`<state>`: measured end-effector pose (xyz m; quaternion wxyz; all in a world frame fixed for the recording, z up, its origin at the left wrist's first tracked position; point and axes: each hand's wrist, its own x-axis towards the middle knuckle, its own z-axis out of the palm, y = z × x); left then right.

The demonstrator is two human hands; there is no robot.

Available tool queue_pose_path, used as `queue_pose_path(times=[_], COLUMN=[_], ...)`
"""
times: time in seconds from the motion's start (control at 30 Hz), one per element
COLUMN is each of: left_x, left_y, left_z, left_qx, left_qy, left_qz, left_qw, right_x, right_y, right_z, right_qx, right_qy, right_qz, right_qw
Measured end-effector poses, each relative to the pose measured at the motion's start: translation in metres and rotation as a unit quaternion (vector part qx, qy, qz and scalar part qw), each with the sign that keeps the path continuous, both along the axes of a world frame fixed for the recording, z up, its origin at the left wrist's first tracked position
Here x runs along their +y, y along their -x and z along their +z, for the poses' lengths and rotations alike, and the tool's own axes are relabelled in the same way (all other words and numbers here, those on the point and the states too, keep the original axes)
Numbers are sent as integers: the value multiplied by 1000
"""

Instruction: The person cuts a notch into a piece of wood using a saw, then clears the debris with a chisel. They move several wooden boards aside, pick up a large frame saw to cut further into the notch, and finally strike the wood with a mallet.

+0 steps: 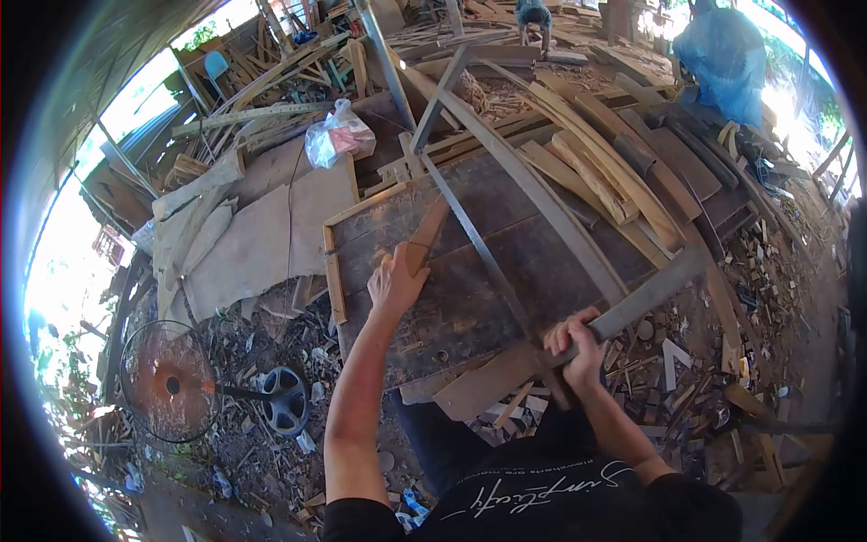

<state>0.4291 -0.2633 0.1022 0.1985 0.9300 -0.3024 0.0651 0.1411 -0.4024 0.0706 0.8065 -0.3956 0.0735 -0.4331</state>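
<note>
A large wooden frame saw (540,203) lies slantwise over the dark wooden workbench (402,327). Its long narrow blade (480,246) runs from the far crosspiece down to the near one. My right hand (575,349) is wrapped round the near end of the saw, where blade and crosspiece meet. To the left of the blade, my left hand (395,284) grips a short brown piece of wood (428,229) against the bench top. The wood's far end is close beside the blade. A thin light wooden strip (335,287) edges the bench on the left.
Long planks (596,172) are stacked on the bench's right side. A plastic bag (340,135) sits beyond it. At left stands a fan (172,383) with a round base (284,400). Offcuts (673,361) litter the ground. Another person (535,16) is far off.
</note>
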Motion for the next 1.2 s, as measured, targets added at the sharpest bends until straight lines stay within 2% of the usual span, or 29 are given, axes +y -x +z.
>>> queue_pose_path(times=[0.07,0.13,0.2,0.23,0.27,0.3,0.37,0.4,0.47,0.5,0.53,0.57,0.63,0.67,0.73,0.77,0.8,0.87,0.9,0.97,1.0,1.07,1.13,1.2], left_x=[2,10,20,27,34,43,64,72,82,83,81,78,71,68,65,63,61,58,56,51,50,44,33,43], left_y=[1,-2,0,9,16,19,25,27,27,26,28,30,39,42,39,38,35,25,22,21,20,17,20,-26], left_z=[3,3,4,13,21,25,27,21,10,7,6,6,16,21,20,18,8,-15,-20,-18,-15,-6,-3,-29], left_qx=[61,69,75,266,444,443,576,577,650,650,681,705,702,697,716,732,734,703,703,658,658,595,441,317], left_qy=[-49,-37,-22,63,145,145,198,194,340,335,398,457,463,474,452,436,433,415,411,394,386,385,397,236], left_qz=[10,-20,-46,-48,-48,-46,-71,-63,-97,-93,-99,-104,-115,-130,-130,-131,-133,-72,-78,-51,-59,-57,62,-44], left_qw=[997,997,996,961,883,884,790,791,672,676,607,532,528,521,515,507,506,573,574,640,643,703,803,917], right_x=[-15,-30,-41,-47,-51,-56,-65,-65,-67,-69,-72,-74,-80,-81,-82,-83,-84,-84,-81,-76,-71,-58,-56,-55], right_y=[4,8,7,6,5,3,-1,-1,-2,-1,0,2,7,10,17,20,20,23,24,25,24,23,22,21], right_z=[14,24,24,23,22,23,22,21,21,19,19,20,26,27,26,20,11,1,-1,0,2,14,7,5], right_qx=[-6,-5,-3,-8,-13,-14,-1,1,24,19,18,33,66,66,110,112,126,138,162,188,185,226,241,244], right_qy=[-2,-16,-12,-24,-37,-38,-49,-57,-48,-33,-39,4,94,89,196,194,214,233,241,225,222,203,192,222], right_qz=[3,51,55,60,65,67,43,47,34,34,33,32,32,28,33,29,22,8,-11,-38,-49,-114,-148,-177], right_qw=[1000,999,998,998,997,997,998,997,998,999,999,999,993,993,974,974,969,963,957,955,956,946,940,927])
